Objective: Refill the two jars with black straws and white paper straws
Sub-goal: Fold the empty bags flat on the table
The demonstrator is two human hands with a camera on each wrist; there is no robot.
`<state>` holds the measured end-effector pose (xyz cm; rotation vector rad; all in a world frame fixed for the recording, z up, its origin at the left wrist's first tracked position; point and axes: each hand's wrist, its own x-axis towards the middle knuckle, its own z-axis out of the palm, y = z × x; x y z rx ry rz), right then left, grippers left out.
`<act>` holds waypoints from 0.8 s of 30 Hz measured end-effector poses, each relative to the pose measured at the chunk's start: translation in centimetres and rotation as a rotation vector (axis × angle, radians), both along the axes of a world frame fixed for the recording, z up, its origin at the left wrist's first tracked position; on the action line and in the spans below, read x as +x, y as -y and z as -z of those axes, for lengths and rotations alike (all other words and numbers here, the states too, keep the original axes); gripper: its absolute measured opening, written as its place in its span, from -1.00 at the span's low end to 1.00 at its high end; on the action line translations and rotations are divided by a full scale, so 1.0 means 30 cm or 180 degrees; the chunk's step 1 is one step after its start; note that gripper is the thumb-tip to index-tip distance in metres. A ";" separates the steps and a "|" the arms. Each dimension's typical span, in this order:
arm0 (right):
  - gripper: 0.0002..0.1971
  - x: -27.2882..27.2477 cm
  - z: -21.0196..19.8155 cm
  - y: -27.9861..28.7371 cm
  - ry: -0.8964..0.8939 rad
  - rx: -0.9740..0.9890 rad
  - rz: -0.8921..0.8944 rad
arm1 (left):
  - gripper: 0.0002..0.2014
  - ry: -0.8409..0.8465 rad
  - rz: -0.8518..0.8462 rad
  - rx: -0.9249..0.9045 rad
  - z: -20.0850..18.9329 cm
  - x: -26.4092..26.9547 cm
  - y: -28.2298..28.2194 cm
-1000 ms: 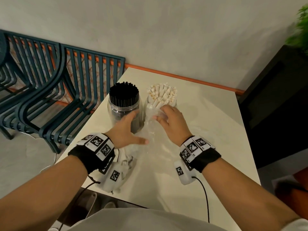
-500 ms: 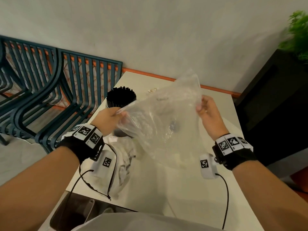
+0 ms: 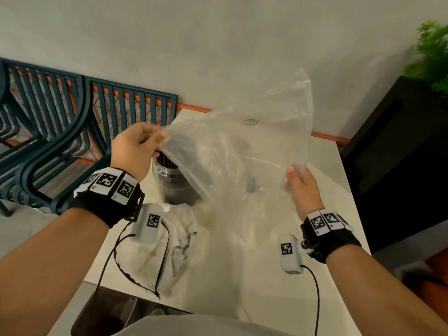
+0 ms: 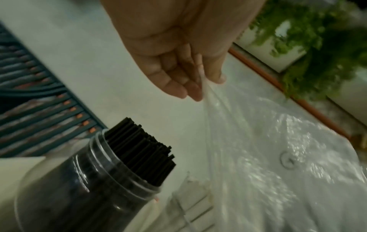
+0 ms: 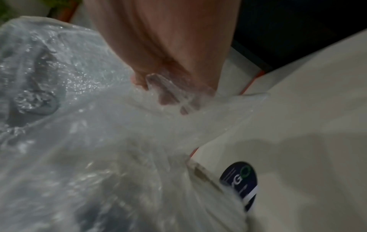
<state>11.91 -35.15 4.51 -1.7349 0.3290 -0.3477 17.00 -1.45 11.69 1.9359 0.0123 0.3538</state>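
We hold a clear plastic bag [image 3: 244, 151] up, left hand [image 3: 135, 151] and right hand [image 3: 303, 187] pinching its edges, above the jar of black straws [image 4: 83, 180] on the cream table [image 3: 334, 180]; a dark label [image 5: 241, 180] reads "GO".

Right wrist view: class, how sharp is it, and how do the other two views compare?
Right wrist: smeared throughout, glare specks on the bag. Left wrist: soft, though the black straws read clearly. Head: sharpest, plant blurred, edges bowed.
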 end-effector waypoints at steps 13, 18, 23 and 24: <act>-0.80 0.011 -0.017 -0.155 -0.0129 0.1617 -0.0211 | -0.78 -0.1562 0.1556 -0.0033 0.152 -0.126 0.135; -0.63 0.018 -0.020 -0.090 0.0269 0.0079 0.0198 | -0.84 -0.0887 0.0598 0.0156 0.141 -0.060 0.042; -0.71 0.025 -0.018 -0.094 0.0368 -0.0022 0.0195 | -0.74 -0.0758 0.0271 0.0445 0.203 -0.082 0.039; -0.73 0.025 -0.015 -0.089 0.0316 0.0040 0.0097 | -0.73 -0.0838 0.0300 0.0574 0.218 -0.085 0.031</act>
